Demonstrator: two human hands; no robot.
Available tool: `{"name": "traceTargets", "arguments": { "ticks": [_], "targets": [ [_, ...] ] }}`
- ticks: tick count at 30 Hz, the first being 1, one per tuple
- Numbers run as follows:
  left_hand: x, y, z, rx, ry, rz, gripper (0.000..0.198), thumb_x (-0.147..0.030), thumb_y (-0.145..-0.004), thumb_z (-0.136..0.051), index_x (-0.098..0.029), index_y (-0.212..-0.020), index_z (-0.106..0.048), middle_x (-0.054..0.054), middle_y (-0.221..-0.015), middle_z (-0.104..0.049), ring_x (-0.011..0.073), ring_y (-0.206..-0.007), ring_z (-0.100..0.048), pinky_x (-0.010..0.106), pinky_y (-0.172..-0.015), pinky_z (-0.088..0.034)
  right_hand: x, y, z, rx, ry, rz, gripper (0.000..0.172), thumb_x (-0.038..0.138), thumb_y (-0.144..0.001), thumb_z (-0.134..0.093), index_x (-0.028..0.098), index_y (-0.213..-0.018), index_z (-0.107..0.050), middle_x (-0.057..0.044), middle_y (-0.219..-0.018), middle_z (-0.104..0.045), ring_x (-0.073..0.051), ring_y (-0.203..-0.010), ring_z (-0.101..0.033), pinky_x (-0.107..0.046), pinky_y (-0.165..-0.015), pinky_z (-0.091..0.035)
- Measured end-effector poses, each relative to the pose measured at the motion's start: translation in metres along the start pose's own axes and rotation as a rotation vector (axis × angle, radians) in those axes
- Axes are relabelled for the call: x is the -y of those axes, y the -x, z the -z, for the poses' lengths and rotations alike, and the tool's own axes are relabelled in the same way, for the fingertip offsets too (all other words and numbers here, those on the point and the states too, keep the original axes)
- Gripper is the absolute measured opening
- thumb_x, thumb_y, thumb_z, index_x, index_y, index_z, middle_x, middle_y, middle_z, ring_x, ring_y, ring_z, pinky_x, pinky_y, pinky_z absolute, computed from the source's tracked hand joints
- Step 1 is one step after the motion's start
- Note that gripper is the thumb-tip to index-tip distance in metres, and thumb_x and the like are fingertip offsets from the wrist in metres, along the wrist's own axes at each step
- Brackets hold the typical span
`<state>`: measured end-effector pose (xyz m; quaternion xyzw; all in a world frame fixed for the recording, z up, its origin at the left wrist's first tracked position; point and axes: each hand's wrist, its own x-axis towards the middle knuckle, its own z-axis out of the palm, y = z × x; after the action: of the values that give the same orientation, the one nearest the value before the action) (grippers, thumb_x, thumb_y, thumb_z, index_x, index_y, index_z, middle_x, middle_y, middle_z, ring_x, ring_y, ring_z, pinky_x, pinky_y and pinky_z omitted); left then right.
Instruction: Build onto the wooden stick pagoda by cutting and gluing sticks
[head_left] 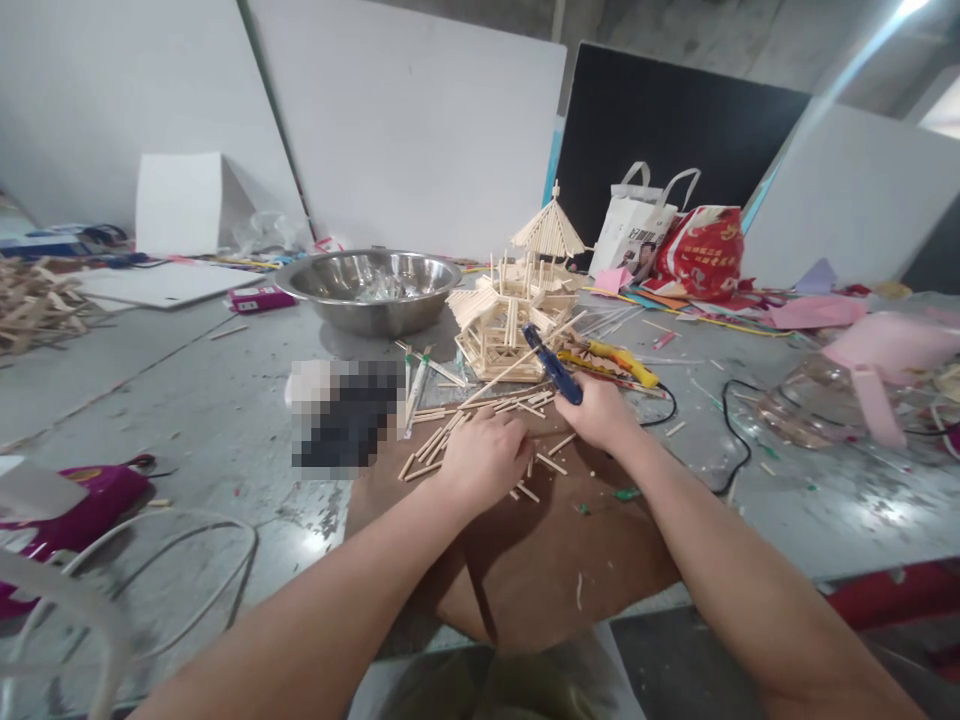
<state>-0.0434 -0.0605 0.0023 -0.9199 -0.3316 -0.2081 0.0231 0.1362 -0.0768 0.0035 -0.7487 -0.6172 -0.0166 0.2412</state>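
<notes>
My right hand (600,412) is wrapped round a dark blue hand tool (553,366). Its far end points up and left, close in front of a small pavilion model (517,320) built of thin wooden sticks with a pointed roof. Loose wooden sticks (431,445) lie scattered on a brown sheet (555,580). Over these sticks, my left hand (486,455) has its fingers curled downward; what they pinch, if anything, is hidden beneath the hand. One long stick (491,383) slants up between the left hand and the model.
A steel basin (375,290) stands behind left, beside the model. Yellow-handled tools (619,362) with a black cable lie to the right, near a pink-lidded clear jug (817,390). A purple device (97,500) and white cable (244,540) occupy the left. Bags (701,255) stand at the back.
</notes>
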Motion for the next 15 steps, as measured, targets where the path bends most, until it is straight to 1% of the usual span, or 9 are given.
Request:
{"name": "traceTargets", "arguments": {
  "ticks": [2,4,6,9,12,15],
  "targets": [
    [-0.003,-0.001,-0.007,0.102,0.000,0.060,0.021,-0.033,-0.071,-0.045,-0.017,-0.064,-0.056,0.008,-0.067,-0.058,0.0219,-0.075,-0.050,0.028,-0.057,-0.037,0.003,0.001,-0.002,0.016,0.025,0.007,0.022,0.036,-0.071,-0.041,0.019,-0.075,-0.054,-0.006,-0.068,-0.061,-0.019,-0.067,-0.057,-0.024,-0.056,-0.035],
    [-0.003,-0.002,-0.012,0.178,0.002,0.120,0.021,-0.035,-0.069,-0.046,-0.017,-0.065,-0.057,0.009,-0.069,-0.059,0.0237,-0.079,-0.051,0.029,-0.059,-0.039,0.005,0.003,-0.002,0.018,0.042,0.016,0.022,0.037,-0.071,-0.041,0.020,-0.075,-0.053,-0.006,-0.066,-0.061,-0.019,-0.065,-0.057,-0.024,-0.054,-0.034],
    [-0.004,-0.004,-0.013,0.244,-0.017,0.165,0.023,-0.035,-0.069,-0.045,-0.017,-0.066,-0.058,0.009,-0.071,-0.060,0.0236,-0.080,-0.052,0.030,-0.060,-0.040,0.007,0.004,-0.002,0.010,0.048,0.021,0.021,0.037,-0.071,-0.041,0.020,-0.075,-0.053,-0.005,-0.066,-0.061,-0.018,-0.065,-0.057,-0.023,-0.053,-0.033],
    [-0.005,-0.006,-0.010,0.321,-0.056,0.185,0.023,-0.031,-0.071,-0.040,-0.018,-0.069,-0.059,0.008,-0.074,-0.062,0.0229,-0.078,-0.054,0.031,-0.060,-0.041,0.007,0.004,-0.003,0.001,0.057,0.020,0.021,0.037,-0.071,-0.042,0.020,-0.074,-0.053,-0.005,-0.065,-0.061,-0.018,-0.064,-0.057,-0.023,-0.052,-0.032],
    [-0.005,-0.009,-0.008,0.358,-0.065,0.214,0.024,-0.029,-0.072,-0.038,-0.019,-0.071,-0.060,0.007,-0.075,-0.062,0.0216,-0.076,-0.055,0.030,-0.060,-0.042,0.006,0.003,-0.002,0.002,0.060,0.015,0.021,0.037,-0.070,-0.042,0.020,-0.074,-0.054,-0.004,-0.065,-0.061,-0.018,-0.064,-0.057,-0.023,-0.052,-0.032],
    [0.001,-0.012,-0.008,0.317,-0.058,0.261,0.025,-0.030,-0.074,-0.036,-0.019,-0.076,-0.059,0.007,-0.079,-0.061,0.0202,-0.076,-0.056,0.030,-0.062,-0.042,0.006,0.002,-0.002,0.005,0.056,0.007,0.021,0.037,-0.070,-0.043,0.020,-0.076,-0.054,-0.004,-0.066,-0.062,-0.017,-0.065,-0.057,-0.022,-0.052,-0.033]
  ]
}}
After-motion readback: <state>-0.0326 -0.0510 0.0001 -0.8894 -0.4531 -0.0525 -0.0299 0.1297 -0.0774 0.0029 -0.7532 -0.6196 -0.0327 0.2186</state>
